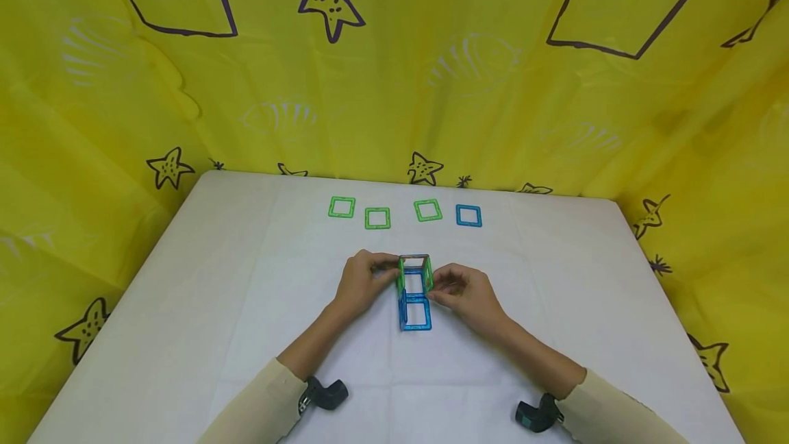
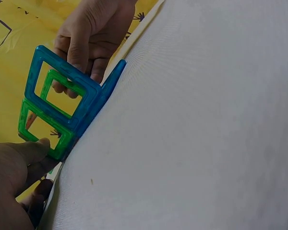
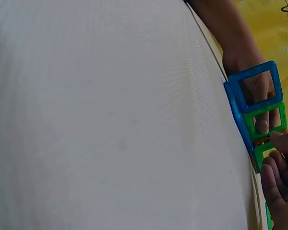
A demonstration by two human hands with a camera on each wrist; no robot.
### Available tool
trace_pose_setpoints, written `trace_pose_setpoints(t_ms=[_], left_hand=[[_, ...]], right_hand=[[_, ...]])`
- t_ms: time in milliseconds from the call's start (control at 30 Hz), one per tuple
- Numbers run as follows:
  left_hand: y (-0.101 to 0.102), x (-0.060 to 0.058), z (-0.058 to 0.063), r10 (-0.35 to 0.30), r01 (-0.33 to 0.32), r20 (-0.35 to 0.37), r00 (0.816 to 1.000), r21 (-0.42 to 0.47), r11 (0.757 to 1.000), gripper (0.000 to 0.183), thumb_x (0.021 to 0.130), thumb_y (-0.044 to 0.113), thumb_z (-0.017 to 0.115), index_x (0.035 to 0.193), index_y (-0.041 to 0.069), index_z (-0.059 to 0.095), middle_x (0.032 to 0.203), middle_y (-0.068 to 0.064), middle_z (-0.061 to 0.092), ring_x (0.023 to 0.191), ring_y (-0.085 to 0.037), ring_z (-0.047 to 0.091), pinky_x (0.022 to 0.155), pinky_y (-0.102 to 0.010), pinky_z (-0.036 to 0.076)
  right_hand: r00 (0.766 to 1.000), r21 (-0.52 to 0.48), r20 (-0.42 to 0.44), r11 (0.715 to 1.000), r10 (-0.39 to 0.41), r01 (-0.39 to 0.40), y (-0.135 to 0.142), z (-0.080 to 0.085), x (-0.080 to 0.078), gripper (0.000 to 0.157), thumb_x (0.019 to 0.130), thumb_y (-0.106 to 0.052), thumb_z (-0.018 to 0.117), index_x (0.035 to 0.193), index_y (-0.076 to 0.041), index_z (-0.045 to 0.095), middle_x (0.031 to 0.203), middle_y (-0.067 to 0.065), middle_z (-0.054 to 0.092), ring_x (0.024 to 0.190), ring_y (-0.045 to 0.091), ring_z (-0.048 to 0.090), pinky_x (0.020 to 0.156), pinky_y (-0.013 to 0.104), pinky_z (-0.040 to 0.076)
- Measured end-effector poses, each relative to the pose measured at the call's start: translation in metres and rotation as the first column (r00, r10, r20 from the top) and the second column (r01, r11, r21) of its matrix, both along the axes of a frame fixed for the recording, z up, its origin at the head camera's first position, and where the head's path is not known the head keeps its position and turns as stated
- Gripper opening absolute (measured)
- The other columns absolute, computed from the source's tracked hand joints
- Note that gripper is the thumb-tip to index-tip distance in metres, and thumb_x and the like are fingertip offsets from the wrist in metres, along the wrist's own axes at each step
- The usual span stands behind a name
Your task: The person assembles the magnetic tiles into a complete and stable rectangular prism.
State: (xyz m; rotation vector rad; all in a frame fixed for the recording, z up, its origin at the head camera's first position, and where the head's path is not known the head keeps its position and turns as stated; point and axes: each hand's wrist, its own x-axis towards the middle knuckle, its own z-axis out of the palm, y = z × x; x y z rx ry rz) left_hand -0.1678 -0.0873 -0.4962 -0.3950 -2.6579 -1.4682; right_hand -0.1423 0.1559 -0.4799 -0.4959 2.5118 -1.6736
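A small structure of square magnetic tiles stands mid-table. Two blue tiles lie flat in a line, the front one (image 1: 418,327) nearer the person. A blue tile (image 2: 62,64) stands upright on the left side of the front one. Behind it, a left green tile (image 2: 45,114) and a right green tile (image 1: 429,273) stand upright, with a dark reddish tile (image 1: 414,256) across the back. My left hand (image 1: 360,283) pinches the left green tile, thumb on its outer face. From the other side, my right hand (image 1: 471,297) pinches the right green tile near its edge.
Toward the far table edge lie three loose green tiles, left (image 1: 342,216), middle (image 1: 378,227) and right (image 1: 428,218), beside a loose blue tile (image 1: 469,225). A white cloth (image 1: 277,238) covers the table. Yellow patterned curtains (image 1: 382,88) hang behind and at both sides.
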Motion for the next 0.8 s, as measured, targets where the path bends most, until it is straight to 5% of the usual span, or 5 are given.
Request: trace_pose_setpoints(t_ms=[300,800], left_hand=[[-0.001,0.001,-0.002,-0.005,0.005,-0.045,0.999,0.004,1.000,0.021,0.091,0.010,0.083,0.112,0.006,0.082,0.100,-0.002,0.078,0.100,-0.022,0.069,0.089,-0.044,0.053],[-0.001,0.002,-0.002,0.003,-0.002,-0.031,1.000,0.004,1.000,0.022,0.090,0.009,0.083,0.112,0.008,0.082,0.100,-0.001,0.077,0.097,-0.020,0.065,0.087,-0.042,0.051]], right_hand=[[0.999,-0.035,0.003,0.998,0.046,-0.045,0.008,0.006,-0.003,0.031,0.087,0.012,0.077,0.114,0.000,0.070,0.103,0.011,0.072,0.094,0.028,0.069,0.081,0.029,0.059],[0.993,0.065,-0.028,0.991,-0.116,0.118,0.029,0.007,-0.029,0.027,0.093,-0.001,0.078,0.118,0.001,0.070,0.108,0.010,0.072,0.099,0.026,0.066,0.082,0.021,0.055]])
